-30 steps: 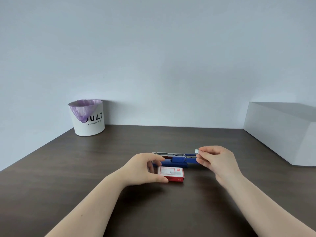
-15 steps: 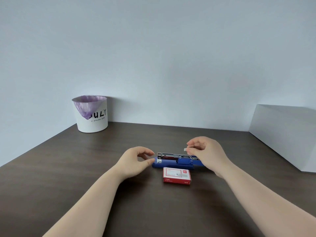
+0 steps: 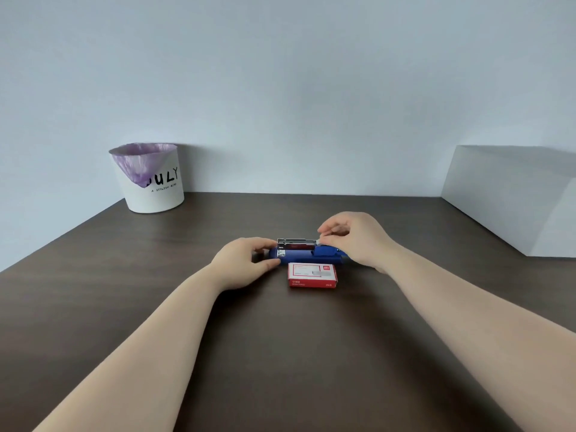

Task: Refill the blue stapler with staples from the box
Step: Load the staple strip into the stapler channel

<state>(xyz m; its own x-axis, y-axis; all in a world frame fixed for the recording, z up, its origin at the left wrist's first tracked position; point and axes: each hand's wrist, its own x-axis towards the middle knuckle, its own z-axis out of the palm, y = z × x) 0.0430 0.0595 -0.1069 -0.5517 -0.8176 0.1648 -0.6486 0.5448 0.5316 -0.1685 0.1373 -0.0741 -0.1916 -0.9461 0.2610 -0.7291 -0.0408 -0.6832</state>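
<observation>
Blue stapler point(image 3: 304, 255) lying left-right, left hand point(image 3: 241, 265) grip pinching its end, right hand point(image 3: 355, 240) pinching staples point(image 3: 319, 243).

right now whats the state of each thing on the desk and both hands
blue stapler: open, metal staple channel exposed, lying flat on the desk
staple box: closed, flat, just in front of the stapler
left hand: gripping the stapler's left end
right hand: pinching a staple strip at the channel's right end
bin: upright, lined with a purple bag
</observation>
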